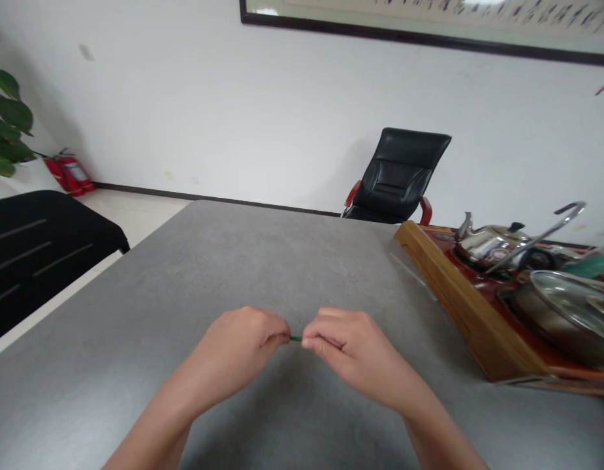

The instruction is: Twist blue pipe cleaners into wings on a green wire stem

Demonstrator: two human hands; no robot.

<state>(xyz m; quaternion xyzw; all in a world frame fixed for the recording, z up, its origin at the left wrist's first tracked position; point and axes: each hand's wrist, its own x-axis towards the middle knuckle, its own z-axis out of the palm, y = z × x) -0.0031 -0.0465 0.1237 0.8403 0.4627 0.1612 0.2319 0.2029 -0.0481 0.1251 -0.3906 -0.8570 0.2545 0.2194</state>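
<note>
A thin green strand [296,338] runs straight across the small gap between my hands, above the grey table [262,261]. My left hand [247,339] is closed in a pinch on its left end. On the other side, the thumb and curled fingers of my right hand [343,339] grip the right end. Only a short piece of the strand shows; the rest is hidden inside the fingers, so I cannot tell its exact kind.
To the right, a wooden tea tray [453,313] carries a metal kettle [495,245] and a lidded pan [571,313]. A black chair [402,173] stands behind the table. Another dark seat [47,254] is at the left, with red fire extinguishers [71,173] beyond.
</note>
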